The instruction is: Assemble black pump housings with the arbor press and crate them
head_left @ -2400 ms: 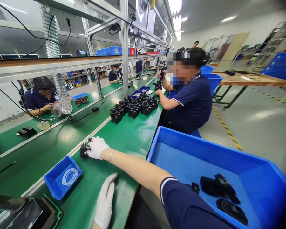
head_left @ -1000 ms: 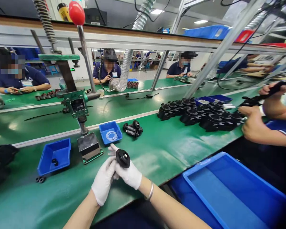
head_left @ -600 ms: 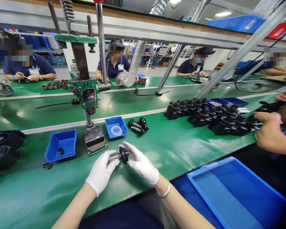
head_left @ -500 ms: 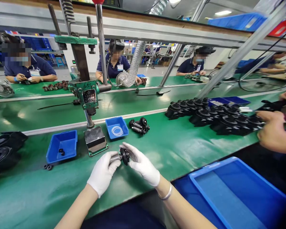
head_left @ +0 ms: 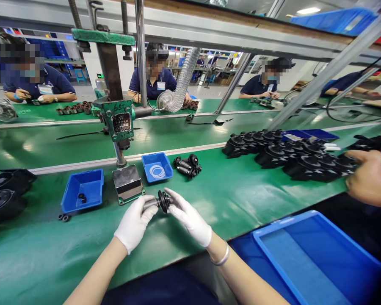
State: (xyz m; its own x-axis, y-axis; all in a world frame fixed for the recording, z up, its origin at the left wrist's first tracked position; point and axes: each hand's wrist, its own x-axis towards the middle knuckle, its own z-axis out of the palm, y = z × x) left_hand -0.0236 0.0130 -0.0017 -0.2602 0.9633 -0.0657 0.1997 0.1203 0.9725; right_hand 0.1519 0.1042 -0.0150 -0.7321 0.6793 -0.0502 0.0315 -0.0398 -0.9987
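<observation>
Both of my white-gloved hands hold one small black part with a round flange and a grey shaft (head_left: 160,201), just above the green bench. My left hand (head_left: 135,222) grips the shaft end; my right hand (head_left: 189,217) pinches the flange side. Just beyond them stands a green hand press (head_left: 119,123) with its flat metal base plate (head_left: 127,183). A small blue tray with white rings (head_left: 157,167) sits right of the base. A few more black shaft parts (head_left: 187,165) lie beside that tray.
A blue tray with small black rings (head_left: 82,195) sits left of the press, two loose rings (head_left: 63,217) before it. Black housings (head_left: 4,195) lie far left. Several black assemblies (head_left: 288,154) crowd the right, by a co-worker's hand (head_left: 368,180). A large blue bin (head_left: 311,258) stands at lower right.
My right hand brought one black part from the bench pile to in front of me, and my left hand joined it. The part turned from flange-up to lying sideways. My view swung left.
</observation>
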